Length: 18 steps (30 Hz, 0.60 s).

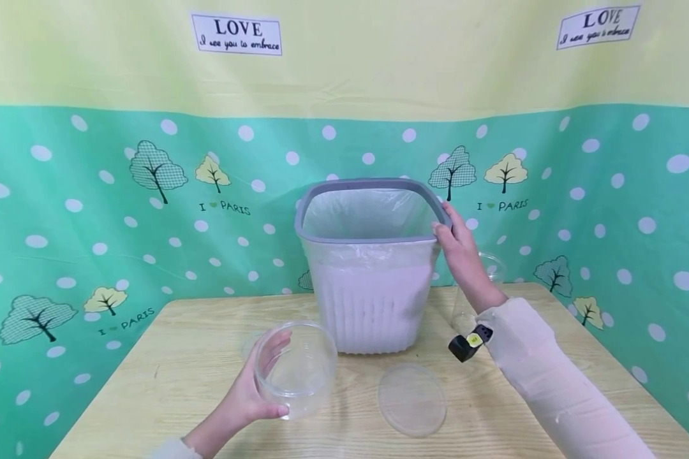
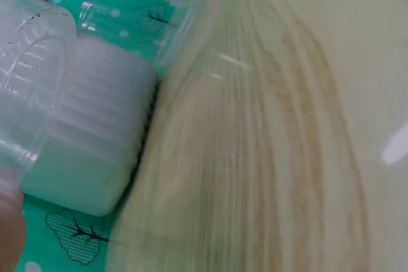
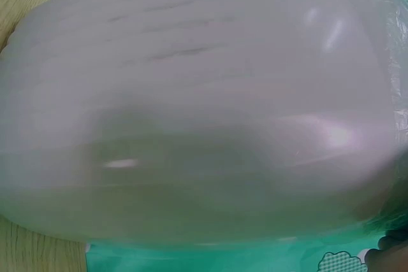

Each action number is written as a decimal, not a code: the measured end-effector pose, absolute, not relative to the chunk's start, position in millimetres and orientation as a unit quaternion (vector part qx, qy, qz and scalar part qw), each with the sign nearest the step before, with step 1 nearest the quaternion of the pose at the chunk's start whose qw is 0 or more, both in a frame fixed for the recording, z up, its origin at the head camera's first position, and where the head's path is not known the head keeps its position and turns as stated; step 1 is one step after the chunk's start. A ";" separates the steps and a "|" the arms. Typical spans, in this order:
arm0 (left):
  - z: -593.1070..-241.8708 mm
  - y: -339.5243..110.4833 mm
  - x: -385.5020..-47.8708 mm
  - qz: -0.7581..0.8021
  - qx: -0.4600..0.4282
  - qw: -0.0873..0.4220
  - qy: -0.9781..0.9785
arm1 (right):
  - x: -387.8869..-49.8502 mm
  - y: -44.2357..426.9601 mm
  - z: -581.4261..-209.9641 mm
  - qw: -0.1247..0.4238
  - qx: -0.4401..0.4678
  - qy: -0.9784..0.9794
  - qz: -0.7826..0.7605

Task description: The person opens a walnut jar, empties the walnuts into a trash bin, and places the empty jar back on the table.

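Observation:
In the head view my left hand (image 1: 252,386) holds a clear round plastic tub (image 1: 301,376) from its left side, thumb low in front and fingers behind. The tub shows no contents. My right hand (image 1: 459,248) grips the grey rim of a white trash bin (image 1: 370,299) at its right side. A thin clear bag lines the bin and folds over its edge. The left wrist view shows the tub (image 2: 32,87) in front of the ribbed bin (image 2: 105,119). The bin's wall (image 3: 210,106) fills most of the right wrist view.
A clear round lid (image 1: 412,400) lies on the wooden table (image 1: 178,370) in front of the bin. Behind my right wrist stands a tall clear container (image 1: 464,315), partly hidden. Another clear piece (image 1: 250,344) shows behind my left hand. A patterned curtain (image 1: 252,146) hangs behind the table.

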<state>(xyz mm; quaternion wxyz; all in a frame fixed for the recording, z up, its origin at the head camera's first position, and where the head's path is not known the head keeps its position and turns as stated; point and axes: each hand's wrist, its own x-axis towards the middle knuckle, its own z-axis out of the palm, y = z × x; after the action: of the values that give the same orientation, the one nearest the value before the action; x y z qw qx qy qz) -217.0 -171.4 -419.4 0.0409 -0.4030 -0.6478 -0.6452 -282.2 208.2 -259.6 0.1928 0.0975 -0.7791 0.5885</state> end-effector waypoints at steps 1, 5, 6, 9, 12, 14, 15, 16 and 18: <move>-422.4 -171.1 -216.6 -0.644 -0.405 0.036 -0.648 | -282.1 207.9 -259.5 0.193 0.097 -0.779 0.588; -431.5 -169.9 -215.2 -0.642 -0.408 0.003 -0.650 | -281.7 207.6 -259.4 0.192 0.095 -0.778 0.590; -433.6 -169.3 -214.8 -0.638 -0.409 -0.004 -0.653 | -281.4 207.7 -259.3 0.191 0.095 -0.778 0.591; -439.5 -167.1 -212.7 -0.626 -0.405 -0.031 -0.665 | -280.9 207.9 -259.1 0.190 0.092 -0.777 0.593; -445.4 -164.4 -210.9 -0.616 -0.406 -0.051 -0.674 | -280.7 208.1 -259.1 0.190 0.092 -0.777 0.593; -448.7 -163.0 -209.6 -0.613 -0.407 -0.064 -0.674 | -280.9 207.7 -259.3 0.190 0.092 -0.776 0.594; -450.4 -162.3 -208.9 -0.611 -0.409 -0.069 -0.675 | -281.0 207.6 -259.5 0.190 0.092 -0.777 0.594; -451.9 -161.6 -208.2 -0.609 -0.409 -0.073 -0.676 | -280.9 207.4 -259.6 0.189 0.092 -0.776 0.594; -455.2 -160.1 -206.4 -0.606 -0.407 -0.084 -0.678 | -281.1 207.1 -259.6 0.189 0.093 -0.775 0.596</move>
<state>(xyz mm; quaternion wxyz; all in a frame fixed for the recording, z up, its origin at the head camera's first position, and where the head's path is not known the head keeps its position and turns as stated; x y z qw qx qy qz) -206.4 -160.1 -455.2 -0.0842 -0.4073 -0.6782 -0.6058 -281.1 207.1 -259.6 0.1890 0.0926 -0.7747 0.5963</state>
